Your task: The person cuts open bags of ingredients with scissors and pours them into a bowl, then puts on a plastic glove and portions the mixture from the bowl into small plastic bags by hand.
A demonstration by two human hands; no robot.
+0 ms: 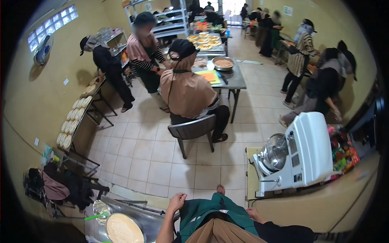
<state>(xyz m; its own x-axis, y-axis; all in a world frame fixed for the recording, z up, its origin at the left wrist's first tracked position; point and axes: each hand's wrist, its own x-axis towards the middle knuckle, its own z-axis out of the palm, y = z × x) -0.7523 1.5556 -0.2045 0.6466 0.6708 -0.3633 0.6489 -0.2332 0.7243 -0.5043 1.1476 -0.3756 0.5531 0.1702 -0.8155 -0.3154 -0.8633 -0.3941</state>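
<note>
My left hand [177,201] is at the left edge of the green apron [198,212] I wear. Its fingers are curled in, and I see nothing in them. By the apron's other side is my right hand [253,214], small in view with fingers bent; whether it grips the cloth is hidden. Below and left of my left hand, a large bowl of pale cream-coloured mixture [125,229] stands on a metal table [152,220]. Beside that bowl lies a green-handled utensil [97,216] over a smaller clear container [100,208]. My bare foot [221,189] shows on the tiles.
A white stand mixer [308,150] with a metal bowl [273,153] stands at right. Ahead, a person [188,89] sits on a dark chair [192,128] beside a work table [237,81]. Round pale items [73,120] line the left wall table. Several other people work farther back.
</note>
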